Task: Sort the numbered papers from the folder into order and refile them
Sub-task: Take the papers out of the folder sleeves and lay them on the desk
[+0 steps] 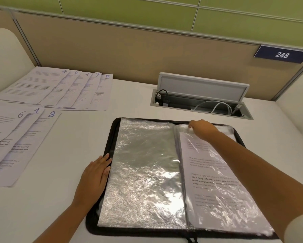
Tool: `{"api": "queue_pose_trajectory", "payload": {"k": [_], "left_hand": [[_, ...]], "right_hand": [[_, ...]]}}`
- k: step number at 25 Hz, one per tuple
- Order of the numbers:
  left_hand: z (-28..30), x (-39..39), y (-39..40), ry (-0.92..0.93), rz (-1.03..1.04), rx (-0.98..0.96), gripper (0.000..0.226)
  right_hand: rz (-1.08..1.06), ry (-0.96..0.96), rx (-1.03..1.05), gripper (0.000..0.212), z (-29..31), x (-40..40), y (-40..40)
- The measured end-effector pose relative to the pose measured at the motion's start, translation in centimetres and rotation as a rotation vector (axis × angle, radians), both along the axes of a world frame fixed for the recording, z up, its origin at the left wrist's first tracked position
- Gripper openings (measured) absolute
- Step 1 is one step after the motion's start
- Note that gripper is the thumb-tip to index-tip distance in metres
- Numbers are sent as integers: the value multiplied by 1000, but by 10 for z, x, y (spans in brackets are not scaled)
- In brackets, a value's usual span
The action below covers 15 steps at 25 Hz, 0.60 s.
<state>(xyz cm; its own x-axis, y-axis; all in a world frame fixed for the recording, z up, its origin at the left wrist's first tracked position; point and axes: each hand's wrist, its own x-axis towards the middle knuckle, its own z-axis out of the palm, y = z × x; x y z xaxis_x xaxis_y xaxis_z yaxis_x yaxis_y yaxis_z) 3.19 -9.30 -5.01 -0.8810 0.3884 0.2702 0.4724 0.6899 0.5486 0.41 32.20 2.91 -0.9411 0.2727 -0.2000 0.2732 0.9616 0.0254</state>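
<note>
A black zip folder [101, 228] lies open before me, its clear sleeves shining. The left sleeve [143, 172] holds no paper. The right sleeve [217, 190] holds a printed sheet. My left hand [92, 179] lies flat on the folder's left edge, fingers straight. My right hand [202, 128] reaches across to the top of the right sleeve and pinches the sleeve or the sheet there; I cannot tell which. Numbered papers lie fanned at the left: a far row marked 4, 2, 3, 7, 5 [59, 88] and a near row marked 6, 1, 8 [15, 142].
An open cable box [201, 104] with a raised lid and white and black cables is set into the white desk [77, 137] behind the folder. A beige partition with a plate reading 248 [282, 54] closes off the back. White chair backs stand at both sides.
</note>
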Motion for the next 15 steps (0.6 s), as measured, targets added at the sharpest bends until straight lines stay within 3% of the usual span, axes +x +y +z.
{"api": "queue_pose_trajectory", "payload": {"k": [5,9,15], "left_hand": [[-2,0,0,2,-1,-17,58],[-2,0,0,-7,0,-22,57],[-3,0,-1,-11,10,-24,59]], "right_hand": [[-10,-171,53,21,17,-6,16],[-1,-218,210,20,28,-9,23],[-61,-403,-26,27,29,-16,20]]}}
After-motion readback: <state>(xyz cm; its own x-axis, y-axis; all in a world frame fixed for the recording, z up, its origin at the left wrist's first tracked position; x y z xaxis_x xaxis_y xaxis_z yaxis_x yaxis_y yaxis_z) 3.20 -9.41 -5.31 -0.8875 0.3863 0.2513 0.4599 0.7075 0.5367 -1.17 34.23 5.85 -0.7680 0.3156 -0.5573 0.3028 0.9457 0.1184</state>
